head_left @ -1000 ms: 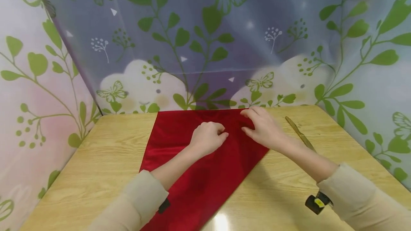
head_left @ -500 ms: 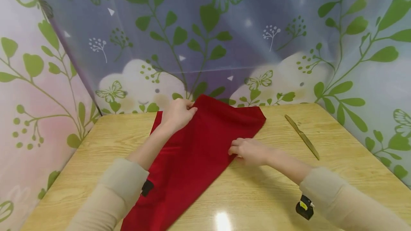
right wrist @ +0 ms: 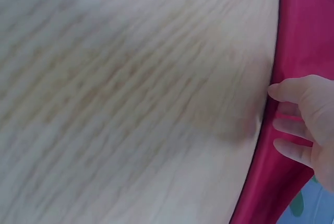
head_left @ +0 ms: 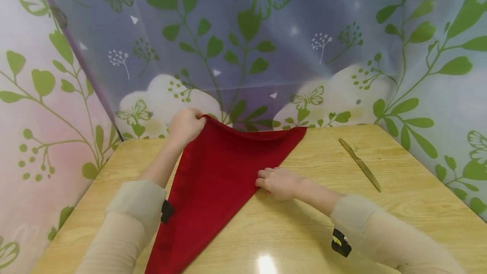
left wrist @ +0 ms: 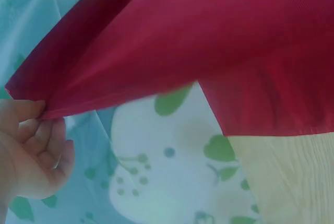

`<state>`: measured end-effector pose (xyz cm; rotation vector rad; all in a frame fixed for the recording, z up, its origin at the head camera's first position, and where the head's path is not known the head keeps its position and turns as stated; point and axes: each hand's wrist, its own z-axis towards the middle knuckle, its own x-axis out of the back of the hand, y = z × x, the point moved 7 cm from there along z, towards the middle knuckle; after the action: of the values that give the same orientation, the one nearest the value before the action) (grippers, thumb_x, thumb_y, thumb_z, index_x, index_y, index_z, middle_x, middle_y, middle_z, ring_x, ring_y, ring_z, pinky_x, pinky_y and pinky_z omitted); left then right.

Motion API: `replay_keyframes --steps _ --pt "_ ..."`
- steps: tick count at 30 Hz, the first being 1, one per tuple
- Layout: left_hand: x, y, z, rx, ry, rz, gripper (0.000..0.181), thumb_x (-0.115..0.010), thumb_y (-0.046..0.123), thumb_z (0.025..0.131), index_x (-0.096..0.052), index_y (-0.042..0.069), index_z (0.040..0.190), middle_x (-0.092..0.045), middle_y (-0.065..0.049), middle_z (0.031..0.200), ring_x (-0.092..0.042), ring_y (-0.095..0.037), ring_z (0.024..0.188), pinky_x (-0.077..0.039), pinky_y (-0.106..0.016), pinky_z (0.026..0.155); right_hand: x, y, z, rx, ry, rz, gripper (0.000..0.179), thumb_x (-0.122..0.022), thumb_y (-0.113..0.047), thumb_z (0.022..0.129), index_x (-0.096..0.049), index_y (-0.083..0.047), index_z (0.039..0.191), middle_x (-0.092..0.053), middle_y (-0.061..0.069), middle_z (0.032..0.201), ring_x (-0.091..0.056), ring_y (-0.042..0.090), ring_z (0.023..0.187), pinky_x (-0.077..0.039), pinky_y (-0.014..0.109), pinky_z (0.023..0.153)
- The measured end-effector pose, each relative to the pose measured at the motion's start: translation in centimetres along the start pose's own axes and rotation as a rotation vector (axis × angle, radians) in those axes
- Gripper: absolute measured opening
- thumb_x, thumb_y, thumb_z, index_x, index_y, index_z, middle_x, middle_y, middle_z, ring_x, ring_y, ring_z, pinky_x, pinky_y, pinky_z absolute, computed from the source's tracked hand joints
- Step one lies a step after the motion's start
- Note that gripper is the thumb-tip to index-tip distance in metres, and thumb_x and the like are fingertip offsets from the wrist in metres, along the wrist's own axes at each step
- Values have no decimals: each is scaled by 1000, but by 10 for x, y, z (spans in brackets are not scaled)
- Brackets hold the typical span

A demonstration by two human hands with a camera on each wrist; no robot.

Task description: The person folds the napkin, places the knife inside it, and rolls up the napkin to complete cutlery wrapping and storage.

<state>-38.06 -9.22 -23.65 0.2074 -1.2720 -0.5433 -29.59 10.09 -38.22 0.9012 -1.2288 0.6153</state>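
Observation:
A red cloth (head_left: 220, 168) lies folded on the table, its folded edge running diagonally from the back right to the front left. My left hand (head_left: 186, 126) pinches an upper corner of the cloth and holds it up off the table at the back. In the left wrist view, thumb and fingertips of the left hand (left wrist: 39, 148) grip that corner, and the cloth (left wrist: 172, 31) hangs in a soft curve. My right hand (head_left: 279, 183) rests at the diagonal edge; in the right wrist view its fingertips (right wrist: 286, 91) touch the cloth (right wrist: 308, 25) there, without a visible pinch.
A gold-coloured table knife (head_left: 359, 164) lies on the right side of the wooden table (head_left: 304, 231). A leaf-and-butterfly patterned curtain (head_left: 243, 45) stands behind the table and along both sides.
My left hand has taken hold of the cloth's corner and moved it left and up. The right hand has come down and left to the cloth's diagonal edge. The knife lies still.

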Motion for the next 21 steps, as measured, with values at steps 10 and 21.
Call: replay_keyframes --steps 10,21 --pt "-11 -42 15 99 -75 67 44 -45 20 93 -34 14 51 -30 4 45 -25 -10 43 -21 -22 42 -6 -7 16 -40 -81 -17 22 -62 -17 86 -63 -14 108 -56 1 96 -54 18 88 -47 29 67" --pt "-35 -68 29 159 -78 95 32 -44 6 81 -32 13 52 -28 3 50 -24 -13 49 -23 -24 42 -9 -6 15 -55 -98 7 22 -61 -20 87 -64 -14 108 -57 0 95 -55 18 88 -47 29 68"
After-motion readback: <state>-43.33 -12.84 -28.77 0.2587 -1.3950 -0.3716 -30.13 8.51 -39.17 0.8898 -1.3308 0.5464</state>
